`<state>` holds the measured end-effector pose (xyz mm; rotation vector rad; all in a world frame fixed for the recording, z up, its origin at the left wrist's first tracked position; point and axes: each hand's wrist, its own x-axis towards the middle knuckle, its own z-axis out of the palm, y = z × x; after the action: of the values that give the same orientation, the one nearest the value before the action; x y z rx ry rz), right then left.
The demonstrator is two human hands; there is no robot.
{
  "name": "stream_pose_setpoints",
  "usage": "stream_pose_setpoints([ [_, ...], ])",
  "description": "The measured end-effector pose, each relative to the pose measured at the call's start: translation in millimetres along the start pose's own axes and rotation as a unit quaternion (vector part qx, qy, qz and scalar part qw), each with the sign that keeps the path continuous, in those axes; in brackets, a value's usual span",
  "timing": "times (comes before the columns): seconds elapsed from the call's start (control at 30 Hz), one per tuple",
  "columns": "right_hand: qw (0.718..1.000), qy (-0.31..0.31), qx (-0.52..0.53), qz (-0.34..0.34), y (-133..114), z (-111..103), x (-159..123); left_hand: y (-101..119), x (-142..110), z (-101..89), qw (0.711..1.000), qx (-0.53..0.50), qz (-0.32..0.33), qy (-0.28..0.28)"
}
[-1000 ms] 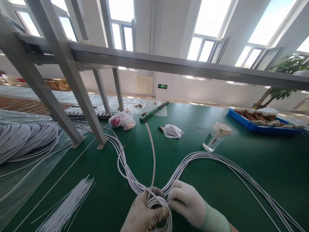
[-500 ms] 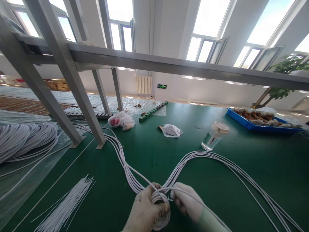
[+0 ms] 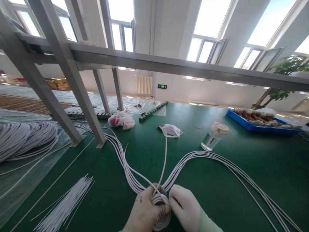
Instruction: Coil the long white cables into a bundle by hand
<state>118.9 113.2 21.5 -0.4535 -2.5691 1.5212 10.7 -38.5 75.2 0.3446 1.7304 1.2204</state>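
My left hand (image 3: 145,212), in a soiled white glove, is closed round a gathered bundle of white cables (image 3: 159,201) at the near edge of the green table (image 3: 217,180). My right hand (image 3: 184,207), also gloved, pinches the wrap of cable at the bundle, right against the left hand. One loose cable end (image 3: 165,151) stands up and away from the bundle. The cables fan out in two loops, one to the left (image 3: 120,154) and one to the right (image 3: 229,164).
A pile of short white cable pieces (image 3: 65,206) lies at front left. A large cable coil (image 3: 24,138) rests on plastic at left, by grey frame legs (image 3: 91,119). Farther back sit a plastic jar (image 3: 213,137), small bags (image 3: 122,120), a blue tray (image 3: 260,120).
The loose cable end went round the bundle: it stood up, dropped to the right past my right hand, and now stands up again. Both hands stayed at the bundle.
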Motion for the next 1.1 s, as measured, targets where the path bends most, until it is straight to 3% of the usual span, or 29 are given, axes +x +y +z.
stream_pose_setpoints([
  [0.1,0.984,-0.064,0.107,0.13,7.8,8.8,4.1,3.9,-5.2,6.7,0.998,0.049,0.021,0.022],
  [0.17,0.971,-0.095,0.145,0.163,11.2,8.9,2.9,5.0,-5.8,7.4,0.997,0.058,0.038,0.022],
  [0.23,0.97,-0.07,0.166,0.161,9.9,3.5,-1.4,5.3,-3.9,4.7,0.998,0.038,0.04,0.02],
  [0.33,0.994,0.01,0.1,0.029,2.8,-10.5,-8.5,3.6,1.3,-1.4,1.0,-0.01,0.018,0.002],
  [0.4,0.995,0.017,0.027,-0.09,0.4,-18.7,-10.2,0.6,4.4,-3.9,0.998,-0.042,0.025,-0.031],
  [0.47,0.987,0.0,-0.013,-0.161,2.2,-23.7,-9.6,-3.0,5.9,-4.4,0.995,-0.071,0.041,-0.053],
  [0.77,0.957,-0.01,-0.15,-0.247,11.8,-21.3,-8.3,2.6,1.1,-5.1,0.997,-0.052,0.002,-0.049],
  [0.9,0.941,0.009,-0.196,-0.276,13.0,-17.4,-12.7,5.5,1.1,-6.4,0.994,-0.074,-0.017,-0.073],
  [1.0,0.962,0.003,-0.153,-0.224,6.4,-15.5,-16.5,3.8,2.5,-7.1,0.993,-0.072,-0.008,-0.097],
  [1.1,0.999,-0.036,0.0,-0.007,-4.3,-12.2,-14.2,4.9,2.4,-5.4,0.994,-0.026,0.011,-0.11],
])
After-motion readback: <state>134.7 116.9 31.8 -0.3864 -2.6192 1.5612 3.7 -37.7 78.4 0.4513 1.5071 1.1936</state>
